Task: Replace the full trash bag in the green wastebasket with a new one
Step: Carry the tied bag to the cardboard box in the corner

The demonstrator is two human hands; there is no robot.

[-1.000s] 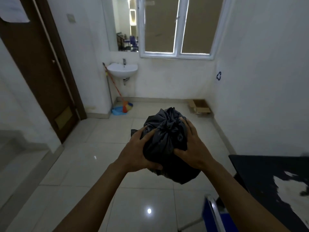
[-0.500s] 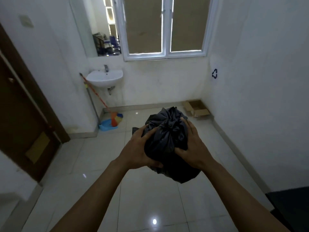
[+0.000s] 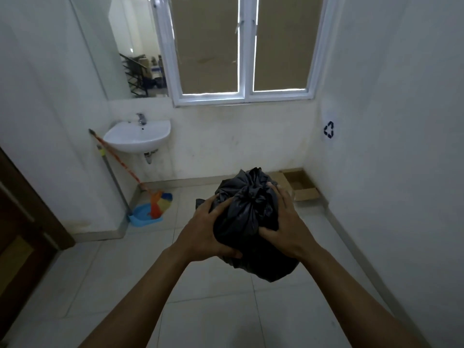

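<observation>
Left hand point(image 3: 208, 229) and right hand point(image 3: 286, 222) still curl tight round the tied black trash bag point(image 3: 247, 217), mid-air dead center, but the cardboard box point(image 3: 301, 184) at 1 o'clock looks closer now.

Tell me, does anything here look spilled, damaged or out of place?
Nothing spilled or torn: the black trash bag, gathered shut, sits between left hand and right hand. Only the window looks odd, panes covered with brown sheets.
</observation>
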